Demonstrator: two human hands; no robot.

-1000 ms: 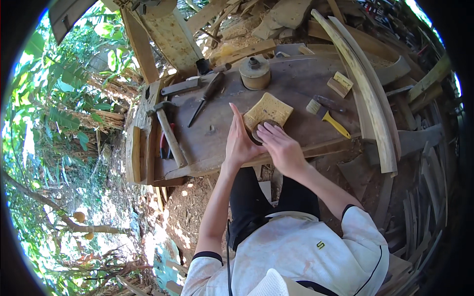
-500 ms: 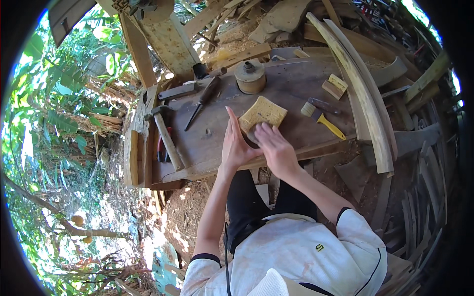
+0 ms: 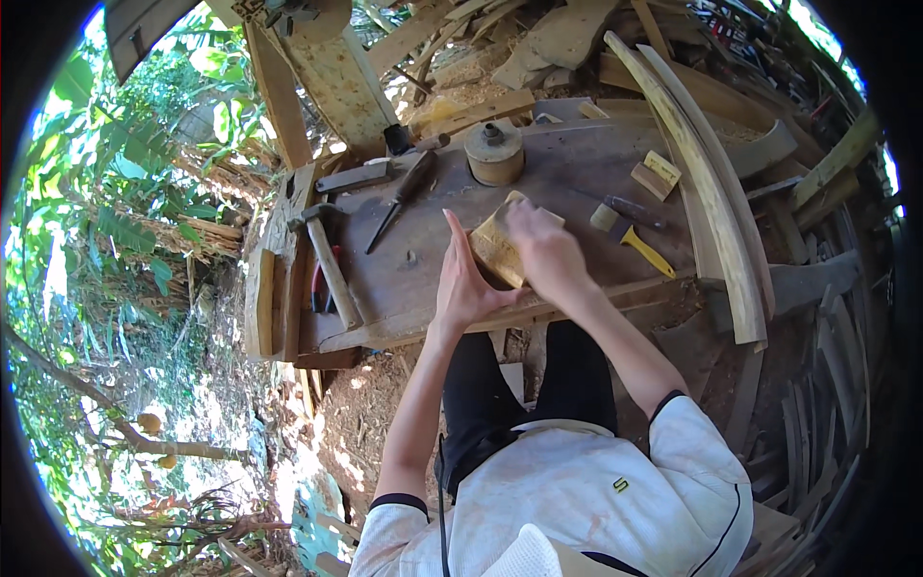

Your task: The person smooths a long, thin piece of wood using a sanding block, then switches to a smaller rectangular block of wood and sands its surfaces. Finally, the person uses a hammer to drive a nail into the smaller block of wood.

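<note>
My left hand (image 3: 466,284) braces the near-left side of a tan, squarish block (image 3: 490,245) on the workbench (image 3: 375,303), its thumb and index finger stretched apart. My right hand (image 3: 548,255) is over the block's top, smeared by motion; anything under its fingers is hidden. Right of the block lie a yellow-handled paintbrush (image 3: 648,252), a dark narrow tool (image 3: 636,210) and small wood pieces (image 3: 657,175). A lidded cylinder (image 3: 495,163) stands behind it. To the left are a dark-handled pointed tool (image 3: 413,178), a hammer (image 3: 332,269) and red-handled pliers (image 3: 317,288).
Long curved boards (image 3: 711,192) lie across the bench's right end. Wood offcuts (image 3: 548,43) are heaped behind and down the right side. A rusty post (image 3: 336,91) rises at the back left, with foliage (image 3: 125,231) beyond. A branch (image 3: 154,442) crosses the lower left.
My right hand has swept forward over the block's top, covering more of it; the dark round piece seen under it earlier is now hidden. My left hand has barely moved.
</note>
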